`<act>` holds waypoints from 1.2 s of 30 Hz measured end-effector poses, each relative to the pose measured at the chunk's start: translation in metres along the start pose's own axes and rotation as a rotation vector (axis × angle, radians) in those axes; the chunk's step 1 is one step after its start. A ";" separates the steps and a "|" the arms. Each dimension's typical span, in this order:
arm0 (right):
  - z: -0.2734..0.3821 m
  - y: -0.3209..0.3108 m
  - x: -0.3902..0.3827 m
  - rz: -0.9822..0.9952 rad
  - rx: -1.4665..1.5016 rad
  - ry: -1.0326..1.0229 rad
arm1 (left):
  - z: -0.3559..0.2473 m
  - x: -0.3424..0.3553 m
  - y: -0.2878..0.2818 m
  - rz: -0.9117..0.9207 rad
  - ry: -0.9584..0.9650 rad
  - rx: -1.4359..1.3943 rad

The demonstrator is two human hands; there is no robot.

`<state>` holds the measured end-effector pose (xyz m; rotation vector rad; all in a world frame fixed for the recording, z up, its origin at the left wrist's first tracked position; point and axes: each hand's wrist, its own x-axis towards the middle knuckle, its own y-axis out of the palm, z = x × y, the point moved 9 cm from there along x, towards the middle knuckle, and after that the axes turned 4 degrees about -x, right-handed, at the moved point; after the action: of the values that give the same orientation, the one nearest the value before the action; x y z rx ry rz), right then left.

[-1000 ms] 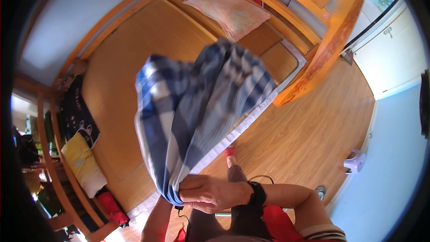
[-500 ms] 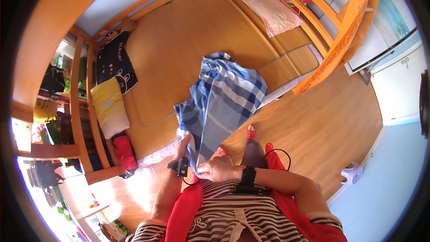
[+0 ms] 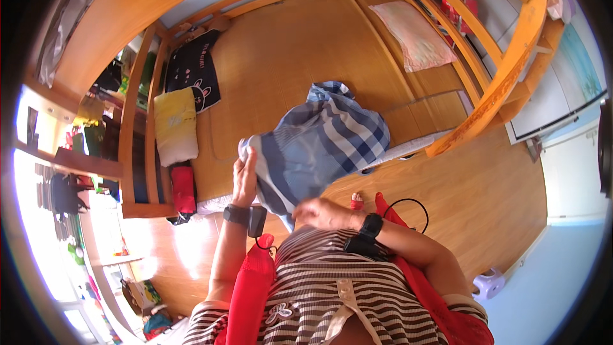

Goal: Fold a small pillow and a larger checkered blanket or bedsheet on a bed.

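A blue-and-white plaid cloth (image 3: pixel 319 144) lies bunched over the near edge of the wooden bed, its near part lifted toward me. My left hand (image 3: pixel 244 177) is closed on the cloth's left edge, with the fingers pointing away from me. My right hand (image 3: pixel 325 214) is at the cloth's lower corner, close to my body. Its fingers are curled in against the fabric and slightly blurred. The folds hide what kind of cloth item this is. Each wrist carries a black strapped device.
A mat covers the bed (image 3: pixel 274 45). On it lie a pink pillow (image 3: pixel 415 35), a dark cloth with a rabbit print (image 3: pixel 193 70) and a yellow-white pillow (image 3: pixel 177 129). A red bundle (image 3: pixel 183 188) sits by the left rails. A lilac stool (image 3: pixel 489 284) stands at right.
My left hand has moved up and away from me with the cloth's left edge. My right hand has shifted slightly right and upward. The cloth's near part is spread wider.
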<state>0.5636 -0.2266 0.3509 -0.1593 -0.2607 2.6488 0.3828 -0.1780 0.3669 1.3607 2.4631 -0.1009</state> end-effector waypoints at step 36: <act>-0.042 -0.093 -0.025 -0.102 -0.626 -0.114 | -0.092 -0.220 0.116 1.261 0.453 0.457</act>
<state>0.6331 -0.1505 0.3308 -0.1869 -1.0988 2.3929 0.5653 -0.2734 0.5340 3.1143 1.3983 -0.0515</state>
